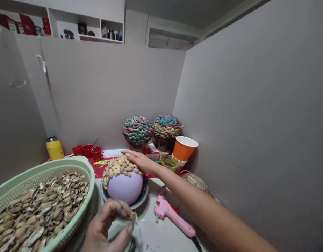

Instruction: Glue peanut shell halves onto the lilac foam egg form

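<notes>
A lilac balloon (125,189) rests in a dark bowl (145,198), its upper part covered with peanut shells (119,165). My right hand (140,161) lies flat on the far right side of the shell-covered top, fingers stretched out. Low in front of the balloon, my left hand (109,224) pinches a peanut shell half (134,217) between thumb and forefinger. A pink hot glue gun (172,213) lies on the table below my right forearm. To the left, a green plastic basket (89,171) holds many loose peanut shells (46,206).
Behind stand two round, colourful shell-covered balls (137,130), red cups (87,151), a yellow bottle (55,148) and an orange paper cup (184,148). A glass bowl (169,163) sits beside the cup. Grey partition walls (111,87) close in the table at the back and sides.
</notes>
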A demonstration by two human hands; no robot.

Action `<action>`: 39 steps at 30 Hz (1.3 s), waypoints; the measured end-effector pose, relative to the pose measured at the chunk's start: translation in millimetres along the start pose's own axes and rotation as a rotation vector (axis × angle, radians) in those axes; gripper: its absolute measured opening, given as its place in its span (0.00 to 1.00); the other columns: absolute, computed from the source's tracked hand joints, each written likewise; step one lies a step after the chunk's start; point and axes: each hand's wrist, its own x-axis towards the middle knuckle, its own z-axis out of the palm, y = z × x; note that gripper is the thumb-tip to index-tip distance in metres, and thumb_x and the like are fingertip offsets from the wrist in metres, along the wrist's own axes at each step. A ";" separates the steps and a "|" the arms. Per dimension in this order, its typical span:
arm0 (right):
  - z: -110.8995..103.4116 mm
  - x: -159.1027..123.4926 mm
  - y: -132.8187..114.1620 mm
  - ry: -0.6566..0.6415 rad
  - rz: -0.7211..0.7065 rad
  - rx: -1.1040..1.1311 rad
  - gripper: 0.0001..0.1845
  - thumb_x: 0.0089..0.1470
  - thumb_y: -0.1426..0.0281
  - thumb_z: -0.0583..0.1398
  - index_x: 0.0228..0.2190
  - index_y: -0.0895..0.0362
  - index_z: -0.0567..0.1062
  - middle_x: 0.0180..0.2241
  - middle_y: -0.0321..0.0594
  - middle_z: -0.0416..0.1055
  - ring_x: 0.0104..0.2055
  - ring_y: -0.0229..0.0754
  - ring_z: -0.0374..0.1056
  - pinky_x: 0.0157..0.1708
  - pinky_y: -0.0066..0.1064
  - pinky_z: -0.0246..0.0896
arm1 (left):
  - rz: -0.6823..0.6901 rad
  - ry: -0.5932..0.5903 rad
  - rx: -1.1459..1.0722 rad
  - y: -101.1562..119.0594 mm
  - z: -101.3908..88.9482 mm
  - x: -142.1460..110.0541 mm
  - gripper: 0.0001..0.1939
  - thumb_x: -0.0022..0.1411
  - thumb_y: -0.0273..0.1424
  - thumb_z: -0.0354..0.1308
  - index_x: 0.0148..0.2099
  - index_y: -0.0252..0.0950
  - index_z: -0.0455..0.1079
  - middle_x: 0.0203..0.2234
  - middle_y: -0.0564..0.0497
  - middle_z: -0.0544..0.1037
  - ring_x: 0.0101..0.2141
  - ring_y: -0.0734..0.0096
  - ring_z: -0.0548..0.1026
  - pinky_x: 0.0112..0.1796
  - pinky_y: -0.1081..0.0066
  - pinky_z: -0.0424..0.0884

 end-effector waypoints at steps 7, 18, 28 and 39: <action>5.6 -9.8 -11.4 0.059 0.068 -0.067 0.29 0.63 0.49 0.48 0.44 0.57 0.76 0.44 0.44 0.76 0.48 0.50 0.70 0.50 0.39 0.62 | 0.257 -0.032 0.270 21.2 -13.8 12.3 0.12 0.57 0.20 0.61 0.38 0.43 0.67 0.33 0.53 0.77 0.35 0.69 0.77 0.40 0.73 0.74; 12.6 -20.7 -20.6 0.149 0.200 -0.216 0.31 0.63 0.46 0.47 0.39 0.55 0.77 0.40 0.46 0.77 0.44 0.51 0.71 0.44 0.37 0.61 | 1.032 -0.188 1.120 29.0 -21.4 36.9 0.10 0.60 0.17 0.56 0.44 0.31 0.67 0.37 0.42 0.80 0.40 0.63 0.78 0.47 0.64 0.72; 10.6 -31.7 -28.1 0.190 0.191 -0.213 0.27 0.63 0.48 0.49 0.41 0.53 0.78 0.41 0.43 0.78 0.44 0.49 0.72 0.43 0.34 0.62 | 1.237 -0.253 1.381 21.0 -6.0 50.4 0.13 0.63 0.14 0.47 0.45 0.25 0.70 0.36 0.38 0.82 0.37 0.56 0.79 0.43 0.57 0.72; 10.1 -33.1 -32.8 0.190 0.194 -0.229 0.27 0.64 0.48 0.49 0.42 0.53 0.77 0.42 0.43 0.77 0.45 0.48 0.72 0.44 0.34 0.61 | 1.241 -0.263 1.406 17.0 -2.3 54.3 0.14 0.65 0.17 0.45 0.45 0.27 0.71 0.36 0.40 0.82 0.39 0.55 0.76 0.46 0.56 0.67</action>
